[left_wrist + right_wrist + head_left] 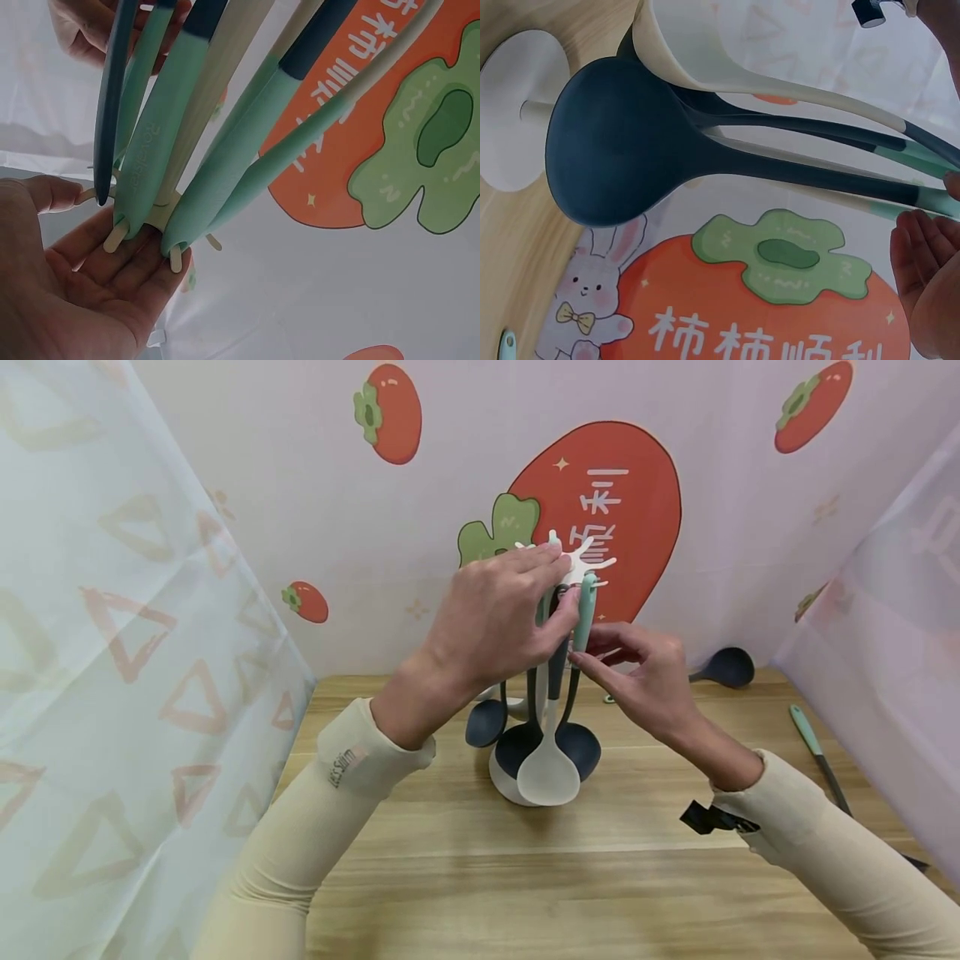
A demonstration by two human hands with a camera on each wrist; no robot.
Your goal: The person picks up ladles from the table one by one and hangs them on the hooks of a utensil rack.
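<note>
A white rotating utensil rack (592, 562) stands on the table, with several kitchen utensils hanging from its hooks. At its top, my left hand (498, 610) holds the hooked crown, fingers over the hooks and thumb by a dark handle. My right hand (641, 672) pinches the mint handle of a dark blue ladle (615, 142), whose handle top is at a hook on the right side. A white ladle (549, 777) with a dark handle hangs in front. Another dark ladle (516, 748) and a smaller dark utensil (486, 723) hang to the left. My fingers partly hide the hooks.
The rack's round white base (525, 142) rests on the wooden table (465, 877). A dark spoon-like utensil (731, 667) lies at the back right. Along the right side lies a mint-handled utensil (806, 729). Printed cloth walls (360, 527) enclose the back and sides.
</note>
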